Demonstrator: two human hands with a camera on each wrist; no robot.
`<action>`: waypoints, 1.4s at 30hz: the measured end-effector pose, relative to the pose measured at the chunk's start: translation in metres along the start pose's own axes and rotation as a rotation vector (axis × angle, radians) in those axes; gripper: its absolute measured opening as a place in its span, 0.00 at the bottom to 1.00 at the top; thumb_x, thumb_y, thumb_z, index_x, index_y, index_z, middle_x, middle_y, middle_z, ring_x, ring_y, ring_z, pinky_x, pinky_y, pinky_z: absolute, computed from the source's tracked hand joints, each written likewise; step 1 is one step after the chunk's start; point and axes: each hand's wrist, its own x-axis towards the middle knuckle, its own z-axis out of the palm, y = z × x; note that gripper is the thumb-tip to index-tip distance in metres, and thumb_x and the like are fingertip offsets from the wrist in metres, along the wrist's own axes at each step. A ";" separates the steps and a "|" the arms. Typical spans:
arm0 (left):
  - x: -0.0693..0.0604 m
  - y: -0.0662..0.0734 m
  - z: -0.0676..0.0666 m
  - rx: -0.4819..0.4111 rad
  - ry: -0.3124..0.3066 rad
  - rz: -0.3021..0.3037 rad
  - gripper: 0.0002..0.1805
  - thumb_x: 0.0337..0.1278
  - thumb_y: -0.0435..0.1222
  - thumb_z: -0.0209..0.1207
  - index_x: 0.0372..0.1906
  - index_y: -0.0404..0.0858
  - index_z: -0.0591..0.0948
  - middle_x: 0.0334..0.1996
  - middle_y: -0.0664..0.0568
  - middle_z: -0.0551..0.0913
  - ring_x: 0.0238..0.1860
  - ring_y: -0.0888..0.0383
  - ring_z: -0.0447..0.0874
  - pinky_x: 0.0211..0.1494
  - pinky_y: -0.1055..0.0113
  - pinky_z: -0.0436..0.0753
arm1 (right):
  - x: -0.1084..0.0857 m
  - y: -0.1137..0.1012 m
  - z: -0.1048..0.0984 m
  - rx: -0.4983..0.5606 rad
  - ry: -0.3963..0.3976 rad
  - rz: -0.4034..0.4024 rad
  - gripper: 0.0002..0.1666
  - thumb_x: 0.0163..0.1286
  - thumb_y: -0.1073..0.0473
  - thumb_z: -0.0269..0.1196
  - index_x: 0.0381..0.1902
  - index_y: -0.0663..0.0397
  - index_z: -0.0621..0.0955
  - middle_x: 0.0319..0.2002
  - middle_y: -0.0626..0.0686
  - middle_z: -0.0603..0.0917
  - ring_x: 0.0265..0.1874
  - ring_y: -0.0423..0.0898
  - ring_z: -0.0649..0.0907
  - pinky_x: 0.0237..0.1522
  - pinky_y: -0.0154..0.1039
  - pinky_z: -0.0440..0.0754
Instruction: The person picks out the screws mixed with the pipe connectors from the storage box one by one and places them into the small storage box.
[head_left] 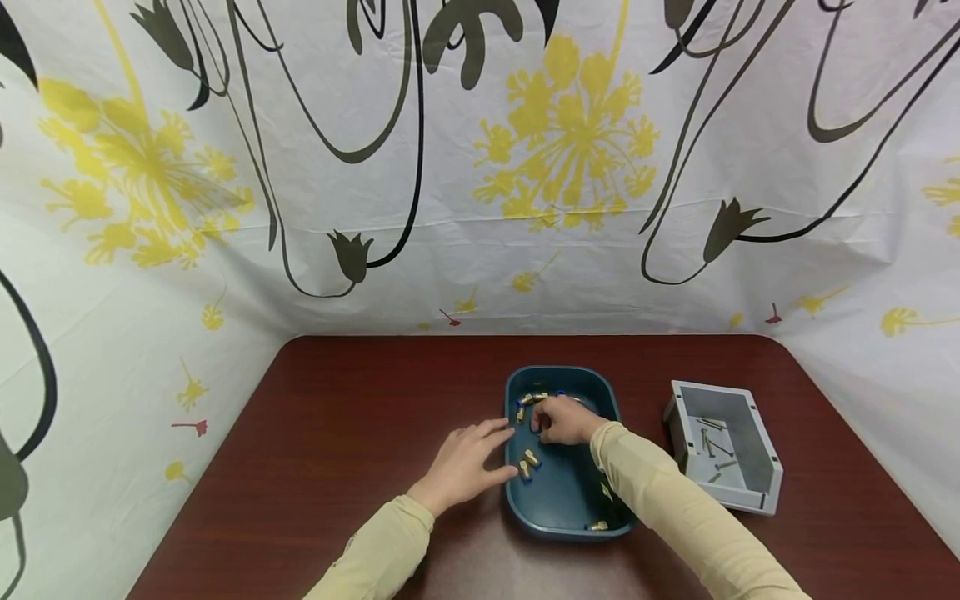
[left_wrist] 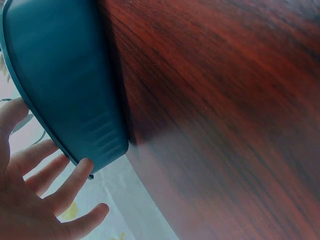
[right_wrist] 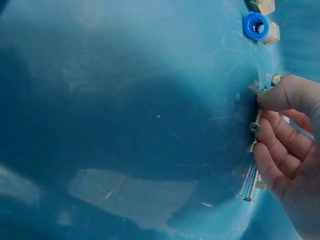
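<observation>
My right hand (head_left: 564, 419) reaches into the blue tray (head_left: 555, 527). In the right wrist view, its thumb and fingers pinch a cross-head screw (right_wrist: 255, 126). Just below the fingers, another screw (right_wrist: 251, 186) lies along the tray's end. Brass fittings with blue collars lie in the tray: one fitting (right_wrist: 260, 27) near the hand, another fitting (head_left: 532, 457) by the left side and a fitting (head_left: 597, 526) at the near end. My left hand (head_left: 467, 462), fingers spread and fairly straight, is at the tray's left rim; its fingertips appear to touch the rim in the left wrist view.
To the right of the tray stands a grey open box (head_left: 752, 446) with several screws (head_left: 712, 442) on its floor. Both rest on a dark red wooden table (head_left: 360, 442). A white flower-patterned cloth (head_left: 450, 183) hangs behind the table.
</observation>
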 end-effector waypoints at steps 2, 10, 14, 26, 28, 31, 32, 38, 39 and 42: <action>0.000 0.000 0.000 -0.002 -0.002 -0.002 0.31 0.52 0.52 0.55 0.59 0.42 0.70 0.59 0.53 0.65 0.56 0.55 0.66 0.53 0.52 0.65 | 0.000 0.000 0.000 -0.001 -0.003 -0.008 0.08 0.48 0.68 0.63 0.26 0.51 0.77 0.21 0.43 0.73 0.20 0.38 0.73 0.24 0.36 0.72; -0.001 0.000 0.000 -0.011 0.001 0.001 0.30 0.52 0.52 0.56 0.59 0.42 0.70 0.59 0.53 0.66 0.55 0.54 0.67 0.53 0.52 0.65 | -0.001 -0.001 -0.001 0.001 -0.012 -0.016 0.08 0.48 0.68 0.63 0.26 0.52 0.77 0.21 0.43 0.74 0.20 0.38 0.73 0.24 0.36 0.72; -0.001 0.000 0.001 -0.022 0.002 0.003 0.30 0.52 0.52 0.55 0.59 0.42 0.70 0.59 0.53 0.66 0.55 0.54 0.67 0.53 0.52 0.65 | -0.002 -0.002 -0.003 0.000 -0.015 -0.009 0.08 0.48 0.68 0.63 0.26 0.52 0.77 0.21 0.42 0.74 0.21 0.38 0.73 0.25 0.36 0.72; -0.001 -0.001 0.001 -0.026 0.004 0.004 0.30 0.51 0.52 0.56 0.59 0.42 0.70 0.59 0.53 0.66 0.55 0.54 0.67 0.53 0.52 0.65 | -0.003 -0.010 -0.018 -0.019 -0.011 -0.048 0.06 0.49 0.69 0.61 0.27 0.54 0.78 0.22 0.42 0.74 0.20 0.38 0.73 0.24 0.34 0.72; 0.000 -0.002 0.002 -0.025 0.004 0.005 0.31 0.51 0.52 0.56 0.59 0.42 0.70 0.59 0.53 0.66 0.55 0.55 0.67 0.53 0.52 0.65 | -0.004 -0.014 -0.022 -0.015 -0.011 -0.060 0.06 0.50 0.69 0.61 0.28 0.56 0.78 0.22 0.42 0.74 0.20 0.38 0.73 0.24 0.34 0.72; 0.001 -0.003 0.002 -0.023 0.002 0.003 0.31 0.51 0.52 0.56 0.59 0.42 0.70 0.59 0.53 0.66 0.55 0.55 0.67 0.53 0.52 0.65 | -0.005 -0.017 -0.028 -0.010 -0.015 -0.079 0.06 0.51 0.69 0.60 0.28 0.57 0.78 0.22 0.43 0.74 0.20 0.39 0.73 0.23 0.35 0.72; 0.001 -0.003 0.002 -0.023 0.001 0.002 0.31 0.51 0.52 0.56 0.59 0.42 0.70 0.59 0.53 0.66 0.55 0.55 0.67 0.53 0.52 0.65 | -0.005 -0.018 -0.030 -0.008 -0.018 -0.083 0.05 0.51 0.69 0.60 0.28 0.57 0.78 0.22 0.43 0.74 0.20 0.39 0.73 0.24 0.35 0.72; 0.002 -0.002 0.002 -0.017 -0.003 -0.002 0.31 0.51 0.52 0.56 0.59 0.42 0.70 0.59 0.53 0.66 0.55 0.54 0.67 0.53 0.51 0.65 | -0.007 -0.024 -0.042 -0.017 -0.036 -0.111 0.06 0.53 0.68 0.59 0.28 0.52 0.78 0.23 0.42 0.75 0.21 0.38 0.74 0.25 0.34 0.73; 0.002 -0.002 0.002 -0.015 -0.003 -0.002 0.31 0.51 0.52 0.56 0.59 0.42 0.70 0.59 0.53 0.66 0.55 0.54 0.67 0.53 0.51 0.65 | -0.008 -0.025 -0.044 -0.021 -0.036 -0.117 0.07 0.53 0.68 0.59 0.28 0.51 0.78 0.23 0.42 0.75 0.21 0.38 0.74 0.25 0.34 0.73; 0.001 -0.001 0.001 -0.014 -0.003 -0.002 0.31 0.51 0.52 0.56 0.59 0.42 0.70 0.59 0.52 0.66 0.55 0.54 0.67 0.53 0.51 0.65 | -0.010 -0.026 -0.051 -0.037 -0.034 -0.141 0.07 0.53 0.68 0.59 0.28 0.50 0.78 0.24 0.42 0.75 0.21 0.37 0.74 0.26 0.34 0.73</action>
